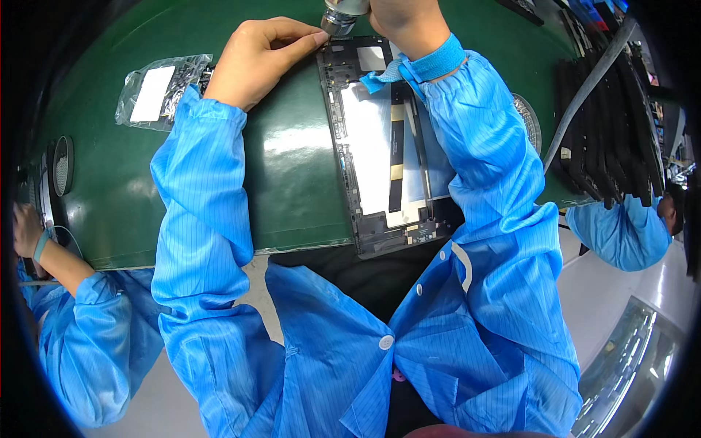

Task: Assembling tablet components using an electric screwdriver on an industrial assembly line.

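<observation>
Head view: left hand [250, 60] touches panel [371, 146] (far-left corner).

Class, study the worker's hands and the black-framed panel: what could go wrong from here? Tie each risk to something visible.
1. The left hand has its fingertips close to the metal-ended cylinder, so a slip might catch them.
2. The loose end of the blue wrist strap appears over the panel and might snag on its parts.
3. The panel's near end seems to jut past the edge of the green table, so a knock could shift it.
</observation>
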A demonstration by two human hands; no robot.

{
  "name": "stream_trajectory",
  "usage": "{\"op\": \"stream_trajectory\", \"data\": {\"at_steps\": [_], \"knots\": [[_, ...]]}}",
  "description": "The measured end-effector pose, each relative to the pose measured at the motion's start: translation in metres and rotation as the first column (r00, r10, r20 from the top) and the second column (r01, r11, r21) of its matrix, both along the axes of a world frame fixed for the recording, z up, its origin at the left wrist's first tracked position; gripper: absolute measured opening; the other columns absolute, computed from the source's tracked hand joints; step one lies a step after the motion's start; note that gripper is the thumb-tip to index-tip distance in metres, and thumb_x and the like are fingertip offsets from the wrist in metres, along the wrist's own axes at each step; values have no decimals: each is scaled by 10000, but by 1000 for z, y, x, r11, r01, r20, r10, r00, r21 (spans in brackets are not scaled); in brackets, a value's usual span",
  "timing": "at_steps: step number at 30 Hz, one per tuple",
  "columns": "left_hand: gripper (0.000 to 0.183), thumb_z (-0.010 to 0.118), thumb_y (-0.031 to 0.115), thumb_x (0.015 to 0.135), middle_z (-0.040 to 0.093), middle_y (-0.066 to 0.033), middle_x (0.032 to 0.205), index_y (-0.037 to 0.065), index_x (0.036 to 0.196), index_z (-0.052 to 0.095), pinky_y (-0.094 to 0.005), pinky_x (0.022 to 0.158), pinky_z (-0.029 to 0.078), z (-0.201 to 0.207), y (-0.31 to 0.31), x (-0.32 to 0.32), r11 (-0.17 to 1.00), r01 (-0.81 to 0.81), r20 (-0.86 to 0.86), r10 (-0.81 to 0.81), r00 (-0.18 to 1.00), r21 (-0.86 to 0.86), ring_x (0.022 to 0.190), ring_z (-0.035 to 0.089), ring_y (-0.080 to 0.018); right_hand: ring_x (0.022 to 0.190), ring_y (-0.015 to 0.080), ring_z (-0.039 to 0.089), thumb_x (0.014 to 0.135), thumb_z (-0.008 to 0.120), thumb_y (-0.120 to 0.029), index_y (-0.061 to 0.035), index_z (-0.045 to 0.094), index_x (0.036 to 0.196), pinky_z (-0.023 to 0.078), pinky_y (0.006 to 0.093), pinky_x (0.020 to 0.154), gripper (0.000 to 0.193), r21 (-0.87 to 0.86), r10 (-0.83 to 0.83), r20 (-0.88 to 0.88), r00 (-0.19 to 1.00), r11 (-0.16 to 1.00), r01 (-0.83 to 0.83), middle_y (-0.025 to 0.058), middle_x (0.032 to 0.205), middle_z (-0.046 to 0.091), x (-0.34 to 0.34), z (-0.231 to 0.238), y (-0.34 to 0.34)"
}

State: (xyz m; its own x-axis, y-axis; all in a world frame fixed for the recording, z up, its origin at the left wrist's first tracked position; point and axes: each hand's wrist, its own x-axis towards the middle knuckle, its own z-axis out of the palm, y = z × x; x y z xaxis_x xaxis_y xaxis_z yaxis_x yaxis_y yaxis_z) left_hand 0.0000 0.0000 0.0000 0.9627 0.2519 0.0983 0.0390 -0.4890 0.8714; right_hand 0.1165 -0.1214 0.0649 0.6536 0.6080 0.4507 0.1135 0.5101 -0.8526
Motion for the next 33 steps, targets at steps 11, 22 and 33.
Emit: {"op": "stream_trajectory", "data": {"at_steps": [11,22,33], "knots": [[223,697,132,906,695,-92,954,-52,1030,711,-289,839,496,-10,8,4,994,68,77,-75,994,89,878,636,-173,456,124,555,913,566,-145,34,645,793,420,261,396,229,-40,-9,3,1000,999,9,111,700,659,1,-10,3],[181,691,82,865,720,-137,870,-60,972,723,-298,743,513,21,-21,-4,999,-15,40,16,999,-32,779,652,-182,429,118,536,914,561,-139,30,644,752,413,256,395,248,-72,-46,84,995,996,52,87,618,622,-10,3,-8],[210,657,124,887,704,-148,859,-51,996,696,-315,724,514,26,-14,-7,990,16,34,-21,999,142,764,654,-197,393,112,514,896,586,-110,27,639,680,381,253,382,261,-138,-65,118,991,987,81,53,500,562,-10,-3,10]]}}
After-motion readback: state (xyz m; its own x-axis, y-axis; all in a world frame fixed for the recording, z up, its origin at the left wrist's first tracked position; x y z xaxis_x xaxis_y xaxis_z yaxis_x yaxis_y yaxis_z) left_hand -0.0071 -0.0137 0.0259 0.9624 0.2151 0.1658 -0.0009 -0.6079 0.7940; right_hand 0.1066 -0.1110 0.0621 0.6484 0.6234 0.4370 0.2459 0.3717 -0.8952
